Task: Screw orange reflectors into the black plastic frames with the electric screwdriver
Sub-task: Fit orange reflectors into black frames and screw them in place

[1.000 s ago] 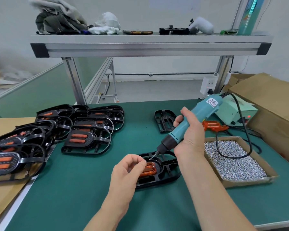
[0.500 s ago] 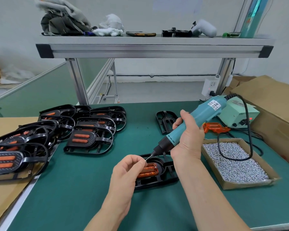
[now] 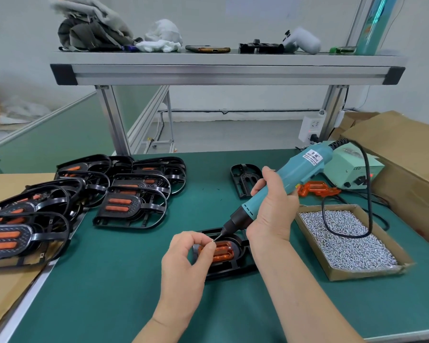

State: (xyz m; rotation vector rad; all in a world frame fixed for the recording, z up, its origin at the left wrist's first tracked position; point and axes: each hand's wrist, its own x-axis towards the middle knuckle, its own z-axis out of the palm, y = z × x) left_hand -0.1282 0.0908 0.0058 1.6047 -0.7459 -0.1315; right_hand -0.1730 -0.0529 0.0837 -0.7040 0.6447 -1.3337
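A black plastic frame lies on the green mat in front of me with an orange reflector seated in it. My right hand grips the teal electric screwdriver, tilted so its bit points down-left over the reflector. My left hand pinches a small screw at the bit's tip, just above the reflector's left end. Part of the reflector is hidden behind my left fingers.
Several finished frames are stacked at the left. A cardboard tray of screws sits at the right, the screwdriver cord looping over it. An empty black frame, loose orange reflector, power unit and brown box lie behind.
The screwdriver tip rose slightly off the frame and my left fingers came up to meet it with a screw. The view shifted a little closer.
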